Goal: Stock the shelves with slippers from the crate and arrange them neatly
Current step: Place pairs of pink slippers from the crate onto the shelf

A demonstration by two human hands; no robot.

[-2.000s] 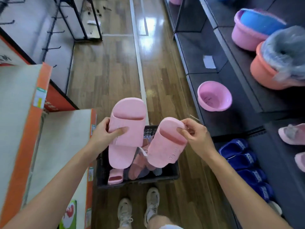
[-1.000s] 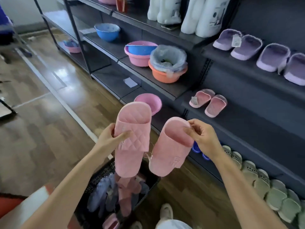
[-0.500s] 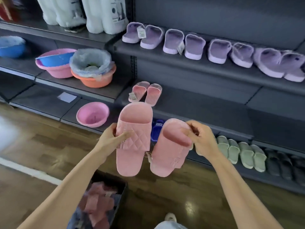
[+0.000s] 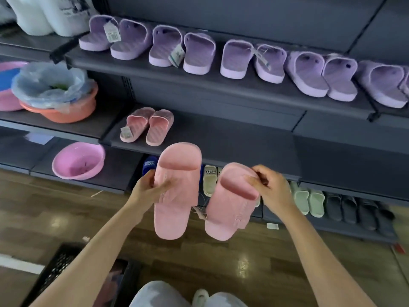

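Note:
My left hand (image 4: 150, 189) grips a pink slipper (image 4: 177, 196) by its strap, toe up. My right hand (image 4: 269, 187) pinches the strap of the matching pink slipper (image 4: 230, 204). A thin string joins the two slippers. Both hang in front of the middle shelf (image 4: 232, 138), where one pink pair (image 4: 146, 126) stands at its left end. The black crate (image 4: 62, 269) sits on the floor at the lower left, mostly hidden by my left arm.
A row of purple slippers (image 4: 243, 58) fills the top shelf. Green, blue and dark slippers (image 4: 309, 200) line the bottom shelf. Basins, pink (image 4: 78, 160) and orange (image 4: 62, 107), stand on the shelves to the left. Wooden floor lies below.
I have turned from the crate to face the slipper shelves. Both hands keep their hold on the pink pair, which has come closer to the middle shelf.

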